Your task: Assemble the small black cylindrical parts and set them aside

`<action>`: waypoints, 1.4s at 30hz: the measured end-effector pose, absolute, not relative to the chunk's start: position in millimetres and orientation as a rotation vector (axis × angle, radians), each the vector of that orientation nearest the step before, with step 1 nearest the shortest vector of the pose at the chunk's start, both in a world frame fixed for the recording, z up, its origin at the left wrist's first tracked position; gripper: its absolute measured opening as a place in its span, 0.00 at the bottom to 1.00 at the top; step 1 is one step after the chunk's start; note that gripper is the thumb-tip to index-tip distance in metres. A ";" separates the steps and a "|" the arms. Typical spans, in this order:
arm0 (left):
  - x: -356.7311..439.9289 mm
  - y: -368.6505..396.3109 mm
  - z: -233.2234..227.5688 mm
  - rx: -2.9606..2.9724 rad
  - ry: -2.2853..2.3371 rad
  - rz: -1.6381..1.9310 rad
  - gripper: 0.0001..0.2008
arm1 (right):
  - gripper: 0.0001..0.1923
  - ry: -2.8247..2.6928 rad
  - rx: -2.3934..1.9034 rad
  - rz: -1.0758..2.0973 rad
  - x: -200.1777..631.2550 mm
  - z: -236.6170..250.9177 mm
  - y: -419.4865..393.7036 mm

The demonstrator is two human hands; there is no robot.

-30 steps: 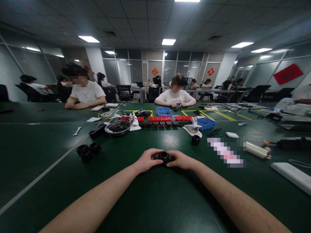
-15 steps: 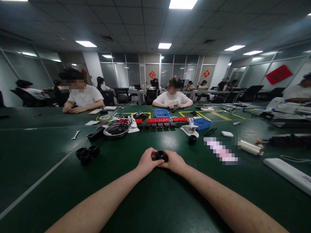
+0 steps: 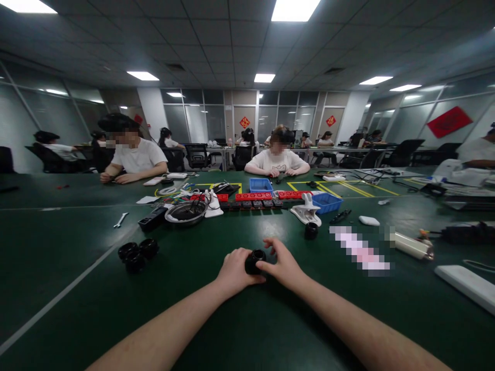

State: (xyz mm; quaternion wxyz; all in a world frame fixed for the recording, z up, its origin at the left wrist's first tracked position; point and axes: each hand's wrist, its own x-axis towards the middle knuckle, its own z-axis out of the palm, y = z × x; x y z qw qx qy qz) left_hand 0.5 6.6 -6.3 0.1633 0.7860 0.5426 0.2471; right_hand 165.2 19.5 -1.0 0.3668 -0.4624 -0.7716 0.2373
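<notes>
A small black round part (image 3: 254, 260) with a hollow top is held between both my hands just above the green table (image 3: 247, 319). My left hand (image 3: 234, 270) grips it from the left with curled fingers. My right hand (image 3: 281, 265) pinches it from the right, index finger raised over its top. Three similar black round parts (image 3: 137, 251) lie in a cluster to the left. Another single black round part (image 3: 311, 230) stands farther back on the right.
A metal bowl (image 3: 185, 213), red and black blocks (image 3: 253, 200), two blue bins (image 3: 326, 202), a white clamp-like piece (image 3: 307, 212) and a wrench (image 3: 120, 220) lie beyond my hands. A white cylinder (image 3: 412, 245) and a flat white bar (image 3: 466, 282) lie at right. Other people sit across the table.
Both hands closed in around the black part and turned it; my right index finger has lifted over its top. My view tilted slightly.
</notes>
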 end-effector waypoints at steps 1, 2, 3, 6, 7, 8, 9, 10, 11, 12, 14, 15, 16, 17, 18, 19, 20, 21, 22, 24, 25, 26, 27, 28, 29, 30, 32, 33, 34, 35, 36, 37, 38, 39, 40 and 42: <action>2.8 5.9 -6.1 2.246 1.567 0.697 0.27 | 0.31 -1.962 -1.195 0.603 160.8 -4.5 17.7; 4.7 5.5 -5.7 2.246 1.590 0.688 0.25 | 0.32 -1.945 -1.205 0.595 157.1 -7.0 16.1; 6.3 5.5 -5.4 2.243 1.618 0.677 0.23 | 0.31 -1.935 -1.217 0.588 154.2 -8.6 14.9; 9.0 6.8 -4.6 2.209 1.694 0.647 0.16 | 0.20 -1.940 -1.245 0.570 149.6 -8.9 13.5; 9.1 7.6 -4.5 2.201 1.696 0.646 0.15 | 0.16 -1.952 -1.240 0.562 149.4 -8.1 13.8; 8.9 8.5 -4.5 2.194 1.685 0.649 0.15 | 0.14 -1.965 -1.226 0.555 149.7 -7.4 14.5; 8.2 9.5 -4.6 2.189 1.669 0.655 0.15 | 0.14 -1.978 -1.206 0.554 150.6 -6.7 15.6; 7.2 10.5 -4.8 2.186 1.649 0.661 0.16 | 0.14 -1.990 -1.183 0.558 152.0 -6.0 17.1; 6.0 11.6 -5.0 2.185 1.627 0.666 0.16 | 0.15 -2.005 -1.158 0.575 153.9 -5.4 18.9; 4.6 12.7 -5.2 2.185 1.603 0.668 0.17 | 0.15 -2.020 -1.134 0.605 156.2 -4.6 21.0; 1.3 15.1 -5.3 2.204 1.531 0.654 0.18 | 0.17 -2.043 -1.077 0.713 161.7 -2.5 25.8; -0.5 16.3 -5.0 2.218 1.488 0.639 0.19 | 0.18 -2.048 -1.042 0.794 164.6 -1.0 28.3; -2.2 17.5 -4.4 2.233 1.447 0.621 0.19 | 0.18 -2.050 -0.998 0.896 167.4 0.8 30.8; -3.9 18.5 -3.4 2.248 1.410 0.600 0.19 | 0.19 -2.046 -0.948 1.018 170.1 2.7 33.1; -5.6 19.3 -2.0 2.260 1.374 0.578 0.20 | 0.20 -2.035 -0.894 1.153 172.6 4.6 35.3; -7.1 20.0 -0.2 2.272 1.337 0.556 0.20 | 0.20 -2.021 -0.839 1.291 174.8 6.5 37.2; -8.5 20.5 1.9 2.284 1.301 0.534 0.20 | 0.21 -2.007 -0.788 1.419 176.8 8.2 38.8; -9.7 20.8 4.1 2.295 1.262 0.511 0.21 | 0.21 -1.996 -0.747 1.533 178.5 9.8 40.0; -10.7 21.1 6.2 2.306 1.221 0.486 0.21 | 0.22 -1.986 -0.720 1.626 179.9 11.2 40.9; -12.0 21.6 9.5 2.325 1.144 0.449 0.22 | 0.23 -1.973 -0.690 1.759 181.8 13.3 41.4; -12.3 21.8 10.5 2.330 1.118 0.440 0.22 | 0.23 -1.967 -0.678 1.807 182.4 14.0 41.0; -12.3 21.9 10.9 2.331 1.106 0.438 0.23 | 0.24 -1.956 -0.665 1.842 182.7 14.3 40.4; -12.1 21.9 10.9 2.328 1.104 0.440 0.22 | 0.25 -1.943 -0.652 1.862 182.8 14.0 39.6; -11.7 21.8 10.6 2.324 1.115 0.447 0.22 | 0.27 -1.928 -0.642 1.863 182.5 13.1 38.8; -11.1 21.6 10.1 2.316 1.135 0.460 0.22 | 0.30 -1.914 -0.644 1.832 182.1 11.3 38.0; -10.4 21.2 9.5 2.306 1.160 0.474 0.21 | 0.33 -1.905 -0.671 1.762 181.5 8.7 37.5; -8.8 19.9 8.7 2.279 1.215 0.505 0.19 | 0.35 -1.903 -0.784 1.527 179.9 1.4 37.3; -7.9 19.1 8.4 2.267 1.239 0.522 0.18 | 0.36 -1.908 -0.848 1.396 179.1 -2.8 37.6; -7.1 18.2 8.1 2.256 1.256 0.537 0.18 | 0.35 -1.913 -0.898 1.277 178.2 -6.8 38.0; -6.2 17.2 7.9 2.246 1.273 0.554 0.20 | 0.35 -1.918 -0.927 1.191 177.3 -10.4 38.2; -5.2 16.1 7.4 2.235 1.289 0.571 0.23 | 0.35 -1.922 -0.937 1.136 176.2 -13.2 38.1; -4.0 14.9 6.8 2.221 1.311 0.587 0.26 | 0.35 -1.921 -0.936 1.101 175.0 -15.1 37.6; -2.5 13.6 5.9 2.203 1.345 0.603 0.29 | 0.34 -1.916 -0.941 1.072 173.5 -16.1 36.5; -0.7 12.2 4.8 2.182 1.391 0.620 0.32 | 0.33 -1.905 -0.962 1.041 171.6 -16.2 34.7; 1.4 10.7 3.6 2.164 1.449 0.639 0.33 | 0.31 -1.891 -0.998 0.999 169.3 -15.7 32.4; 6.2 7.7 1.2 2.142 1.571 0.676 0.31 | 0.26 -1.856 -1.095 0.898 163.5 -13.6 26.9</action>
